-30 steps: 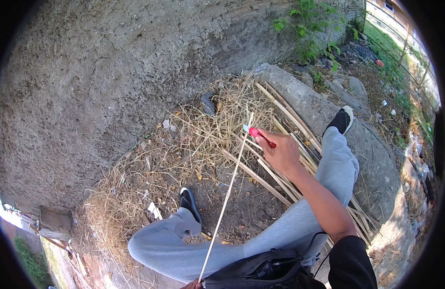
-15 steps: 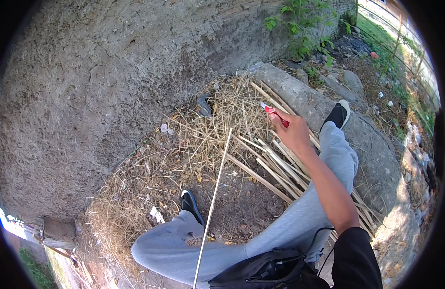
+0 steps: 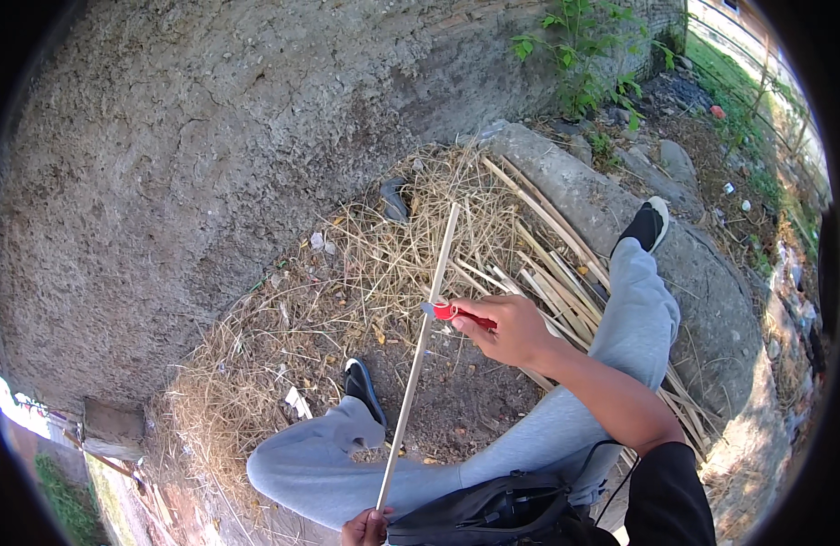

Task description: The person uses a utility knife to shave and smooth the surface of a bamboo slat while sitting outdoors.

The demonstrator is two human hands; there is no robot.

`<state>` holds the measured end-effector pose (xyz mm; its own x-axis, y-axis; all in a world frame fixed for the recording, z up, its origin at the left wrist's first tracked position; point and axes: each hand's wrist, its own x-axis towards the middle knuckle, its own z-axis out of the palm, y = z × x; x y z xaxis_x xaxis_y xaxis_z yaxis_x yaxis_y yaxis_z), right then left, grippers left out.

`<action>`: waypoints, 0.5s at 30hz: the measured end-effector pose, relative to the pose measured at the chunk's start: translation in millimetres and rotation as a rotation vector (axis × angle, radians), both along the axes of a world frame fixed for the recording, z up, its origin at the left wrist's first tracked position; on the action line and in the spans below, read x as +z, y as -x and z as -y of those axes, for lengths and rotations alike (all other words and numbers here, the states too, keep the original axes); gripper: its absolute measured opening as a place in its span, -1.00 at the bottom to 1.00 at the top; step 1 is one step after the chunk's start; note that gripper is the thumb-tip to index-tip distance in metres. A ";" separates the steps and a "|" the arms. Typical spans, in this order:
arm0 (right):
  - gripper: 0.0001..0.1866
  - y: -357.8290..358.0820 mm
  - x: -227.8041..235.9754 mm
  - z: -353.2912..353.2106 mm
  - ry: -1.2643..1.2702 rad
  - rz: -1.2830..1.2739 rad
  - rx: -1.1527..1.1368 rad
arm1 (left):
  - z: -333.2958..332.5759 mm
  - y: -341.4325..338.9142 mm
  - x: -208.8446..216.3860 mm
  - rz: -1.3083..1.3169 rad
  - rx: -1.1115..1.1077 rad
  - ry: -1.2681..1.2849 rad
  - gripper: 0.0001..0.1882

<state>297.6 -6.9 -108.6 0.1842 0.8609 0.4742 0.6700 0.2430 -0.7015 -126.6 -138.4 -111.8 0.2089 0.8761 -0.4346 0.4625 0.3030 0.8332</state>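
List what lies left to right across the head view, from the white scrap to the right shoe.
White scrap, left hand, pale stick, red knife, right hand, right shoe.

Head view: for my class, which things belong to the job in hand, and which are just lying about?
In the job: knife (right hand), strip (left hand); probably other strips, shreds.

Lying about, apparently: white scrap, dark scrap, red scrap, stones.

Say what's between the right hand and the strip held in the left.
The red knife, gripped in the right hand, its blade at the strip. Shows in the head view.
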 end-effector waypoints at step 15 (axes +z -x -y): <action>-0.69 16.8 -4.0 1.1 -0.079 0.247 -0.061 | -0.2 -6.2 7.4 -0.309 -0.215 -0.413 -0.65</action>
